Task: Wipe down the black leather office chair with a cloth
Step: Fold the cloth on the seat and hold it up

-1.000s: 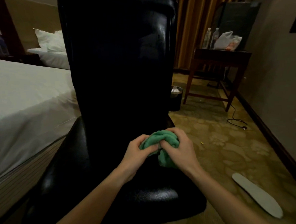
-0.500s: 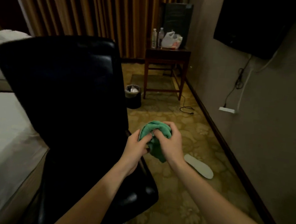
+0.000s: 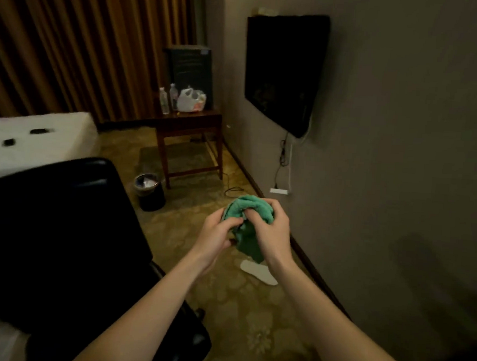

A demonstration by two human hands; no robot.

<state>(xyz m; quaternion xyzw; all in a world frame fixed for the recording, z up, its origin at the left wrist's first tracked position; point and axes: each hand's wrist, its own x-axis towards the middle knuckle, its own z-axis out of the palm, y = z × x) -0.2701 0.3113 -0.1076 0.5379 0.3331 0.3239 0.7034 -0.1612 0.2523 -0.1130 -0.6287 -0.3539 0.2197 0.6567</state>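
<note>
Left hand (image 3: 214,236) and right hand (image 3: 270,232) both grip the bunched green cloth (image 3: 249,231) beside the black chair (image 3: 61,225)

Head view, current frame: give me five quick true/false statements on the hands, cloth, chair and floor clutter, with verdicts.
1. Both hands hold the green cloth. True: the left hand and right hand both grip it.
2. The cloth is pressed flat on the chair seat. False: it is bunched up, held in the air over the carpet, to the right of the black chair.
3. A white insole lies on the carpet below the hands. True.
4. The waste bin stands on the wooden table. False: it stands on the floor near the table.
5. The wall television shows a bright picture. False: its screen is dark.
</note>
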